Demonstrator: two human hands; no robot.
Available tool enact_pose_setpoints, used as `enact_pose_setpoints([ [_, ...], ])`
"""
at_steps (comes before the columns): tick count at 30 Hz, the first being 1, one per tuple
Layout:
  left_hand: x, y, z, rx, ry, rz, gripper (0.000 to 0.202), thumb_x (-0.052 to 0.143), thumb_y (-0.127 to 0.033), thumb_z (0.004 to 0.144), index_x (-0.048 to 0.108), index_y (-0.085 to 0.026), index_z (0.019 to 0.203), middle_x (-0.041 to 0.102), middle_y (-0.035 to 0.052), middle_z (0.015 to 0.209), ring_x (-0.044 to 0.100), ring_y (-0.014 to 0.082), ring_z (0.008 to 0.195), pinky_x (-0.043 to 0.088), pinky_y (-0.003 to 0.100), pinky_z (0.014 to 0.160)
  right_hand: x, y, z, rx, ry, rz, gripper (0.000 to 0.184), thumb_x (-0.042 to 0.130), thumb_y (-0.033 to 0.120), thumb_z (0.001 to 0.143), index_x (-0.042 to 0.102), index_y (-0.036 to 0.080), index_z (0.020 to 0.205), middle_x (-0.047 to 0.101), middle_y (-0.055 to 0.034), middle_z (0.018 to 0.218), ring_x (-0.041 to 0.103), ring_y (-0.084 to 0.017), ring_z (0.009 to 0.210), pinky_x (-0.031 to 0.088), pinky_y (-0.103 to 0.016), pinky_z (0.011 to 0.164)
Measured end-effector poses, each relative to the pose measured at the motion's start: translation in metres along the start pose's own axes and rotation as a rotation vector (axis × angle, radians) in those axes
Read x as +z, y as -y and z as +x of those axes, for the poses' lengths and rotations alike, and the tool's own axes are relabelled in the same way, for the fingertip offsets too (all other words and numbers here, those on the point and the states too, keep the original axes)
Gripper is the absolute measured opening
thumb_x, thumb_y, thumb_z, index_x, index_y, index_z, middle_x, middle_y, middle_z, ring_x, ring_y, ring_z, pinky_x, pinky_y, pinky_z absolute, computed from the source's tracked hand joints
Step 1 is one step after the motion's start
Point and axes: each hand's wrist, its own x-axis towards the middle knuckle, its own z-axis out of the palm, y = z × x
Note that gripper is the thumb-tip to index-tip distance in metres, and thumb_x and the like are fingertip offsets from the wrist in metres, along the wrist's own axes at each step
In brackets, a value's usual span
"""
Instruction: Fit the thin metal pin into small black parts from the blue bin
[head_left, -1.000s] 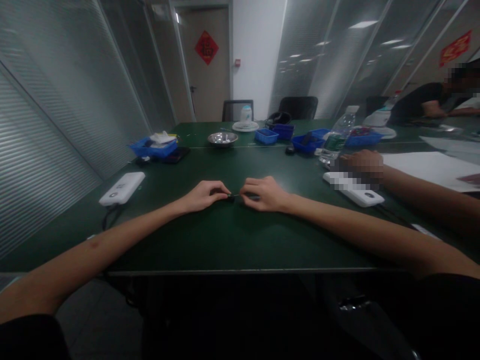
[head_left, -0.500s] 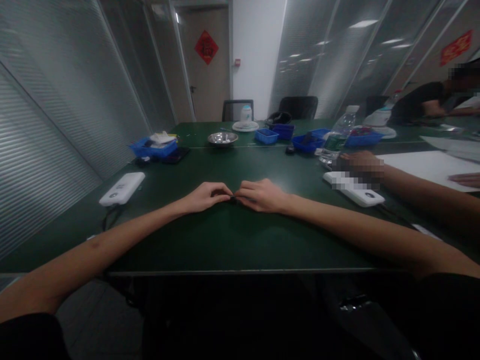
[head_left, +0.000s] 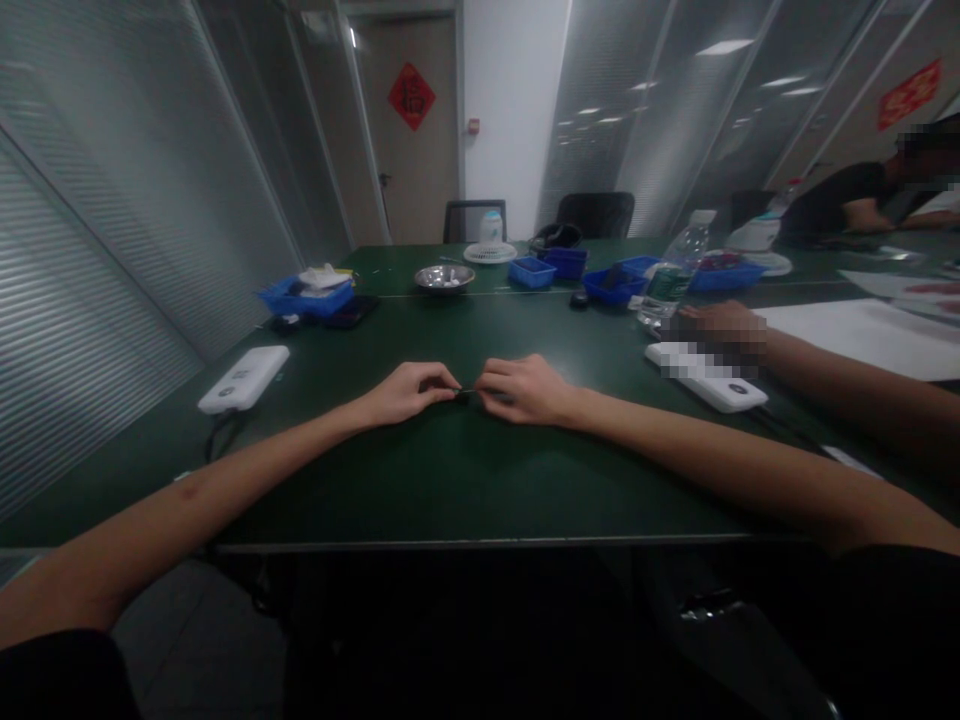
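Both hands are close together over the middle of the green table (head_left: 450, 480). My left hand (head_left: 407, 393) is closed in a pinch, thumb against forefinger, on one end of a thin dark strip (head_left: 466, 391). From the other side my right hand (head_left: 525, 390) pinches the strip's opposite end, its fingers curled. A short stretch of the strip shows in the gap between the fingertips. It is too small and dim for me to tell its kind.
White power strips (head_left: 246, 378) lie left and right. Farther back are a metal bowl (head_left: 445, 279), a blue basket (head_left: 307, 293) and several blue trays (head_left: 532, 272). A water bottle (head_left: 675, 270) stands at right, beside a co-worker's arm (head_left: 840, 350) and white paper (head_left: 862, 335).
My hands have drawn slightly apart, so more of the thin strip shows between the fingertips. The co-worker's other hand at the far right has shifted upward over the paper.
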Motion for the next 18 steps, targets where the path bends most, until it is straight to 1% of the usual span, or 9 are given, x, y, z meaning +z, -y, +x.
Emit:
enact_pose_setpoints([
  [5,0.0004,0.0008,-0.0002,0.020,-0.015,0.005,0.023,0.067,-0.035,0.097,0.074,-0.017,0.110,0.074,0.0076,0.103,0.067,0.0203,0.091,0.051,0.032,0.084,-0.0003,0.0000,0.0001,0.008,0.008,0.003,0.027,0.050,0.031,0.103,0.071,0.016,0.108,0.066,-0.0066,0.098,0.050,-0.012,0.068,0.029,-0.025,0.056],
  [8,-0.0001,-0.0007,-0.0005,0.032,-0.008,-0.010,0.022,0.067,-0.034,0.097,0.073,-0.017,0.110,0.074,0.0076,0.104,0.068,0.0203,0.092,0.051,0.032,0.083,-0.0004,0.0001,-0.0001,0.011,0.000,0.003,0.027,0.051,0.032,0.102,0.072,0.016,0.106,0.066,-0.0063,0.097,0.050,-0.012,0.067,0.029,-0.025,0.056],
  [13,-0.0001,-0.0026,-0.0001,0.009,-0.006,-0.018,0.021,0.067,-0.032,0.097,0.073,-0.016,0.110,0.074,0.0073,0.104,0.068,0.0203,0.092,0.051,0.032,0.083,0.0006,0.0003,-0.0006,0.031,-0.017,-0.020,0.026,0.051,0.031,0.100,0.072,0.016,0.102,0.065,-0.0057,0.093,0.049,-0.012,0.066,0.028,-0.026,0.055],
  [18,0.0006,-0.0005,0.0001,0.006,-0.009,0.004,0.023,0.067,-0.034,0.097,0.073,-0.017,0.110,0.074,0.0074,0.102,0.067,0.0204,0.090,0.050,0.032,0.081,0.0007,0.0007,-0.0001,0.007,-0.015,-0.029,0.027,0.050,0.032,0.102,0.072,0.016,0.104,0.065,-0.0063,0.095,0.049,-0.012,0.066,0.029,-0.026,0.056],
])
